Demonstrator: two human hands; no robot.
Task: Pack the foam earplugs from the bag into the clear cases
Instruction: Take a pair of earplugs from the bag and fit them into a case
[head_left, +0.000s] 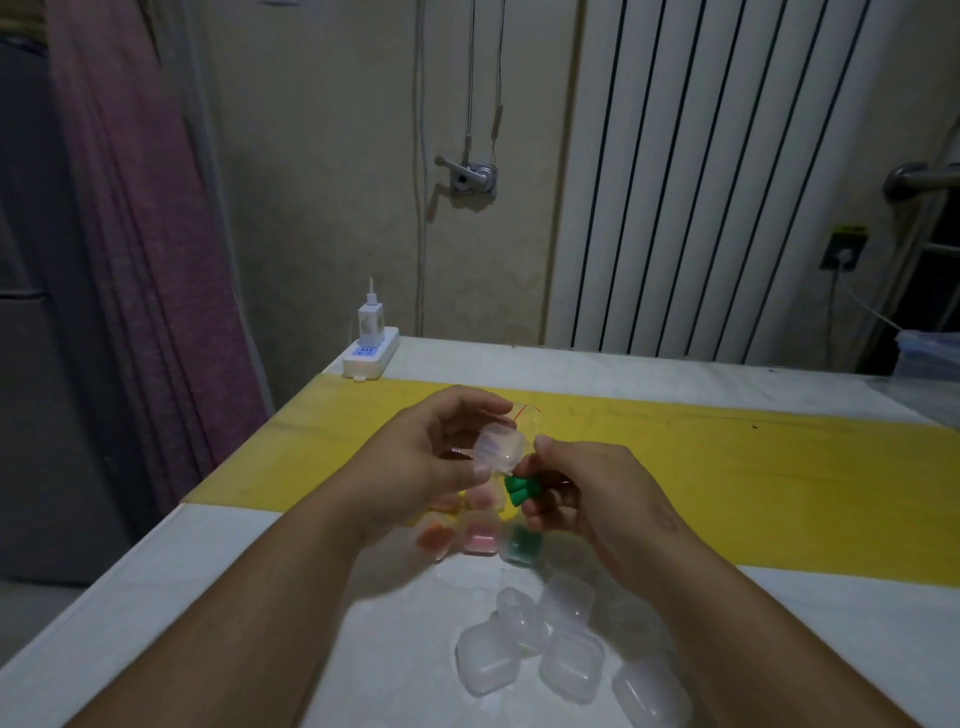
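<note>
Green foam earplugs (517, 491), a couple of them, sit mid-table btwn both hands. They are pinched in the fingertips of the R hand (587, 493), right at the lower edge of a clear case (500, 446) that looks open. Can't tell if plugs & case touch. L hand (428, 460) has fingers & thumb curled round that case, holding it above the tabletop.

At 12 o'clock from the case, a clear bag (523, 411) w/ a red zip line peeks out behind the hands, mostly hidden. At 6 o'clock, under the hands, three filled cases lie in a row: orange case (434, 538), pink case (479, 538), green case (519, 544), all blurred. Further toward 6 o'clock is a loose bunch of empty cases (545, 639), some touching.

All lie on a white table (260, 597) w/ a yellow strip (727, 467) across it. At 11 o'clock, on the far corner, is a white power strip (370, 356) w/ a charger (370, 322) plugged in. Radiator (701, 182) is at 1 o'clock, purple curtain (145, 234) at 10 o'clock, plastic tub (930, 358) at 3 o'clock by the frame edge.
</note>
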